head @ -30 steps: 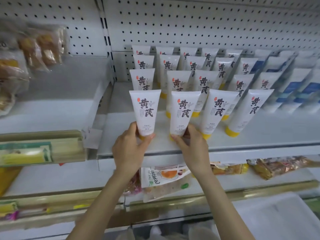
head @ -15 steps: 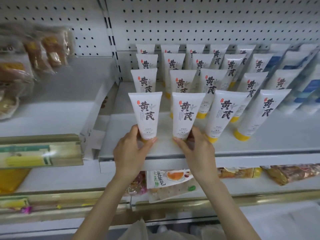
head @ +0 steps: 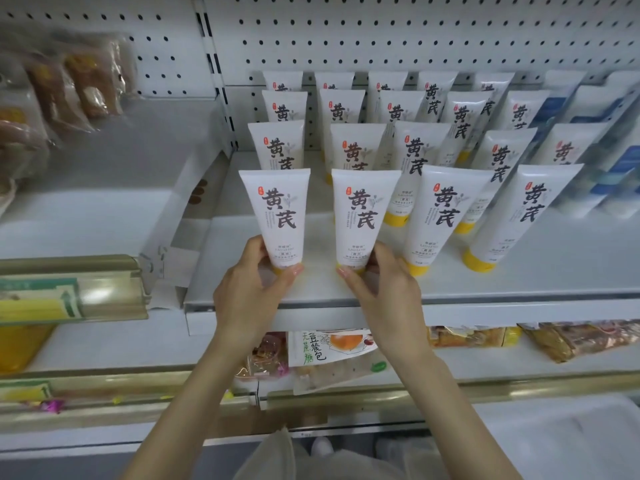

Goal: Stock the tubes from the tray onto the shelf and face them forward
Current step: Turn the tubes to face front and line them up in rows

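– Two hands, low in the middle of the frame. What are they doing?

– Each grips a tube. The left hand (head: 249, 292) pinches the bottom of the left front tube (head: 277, 209) between thumb and fingers, just above its cap. The right hand (head: 384, 292) grips the right front tube (head: 363, 216) the same way.

– Where do those tubes stand?

– Cap down, near the front edge of the white shelf (head: 485, 282), side by side with a gap between them.

– How do they look?

– White, narrow at the bottom and wide at the flat crimped top. Two big black characters, a small red seal and a faint plant sprig sit on the face, with small print below. Both labels face the camera. The caps are yellow, mostly hidden by the fingers.

– And to the right in that row?

– Two more front tubes (head: 440, 216), whose yellow caps (head: 479, 263) show clearly.

– Behind them?

– Further rows of the same tubes (head: 349, 150), labels forward, reaching back to the white pegboard (head: 381, 36). At the right edge stand white and blue tubes (head: 609, 140), blurred.

– Anything below?

– Snack packets (head: 329, 348) on a lower shelf, under the hands. At the upper left lie bagged goods (head: 69, 81), too blurred to name.
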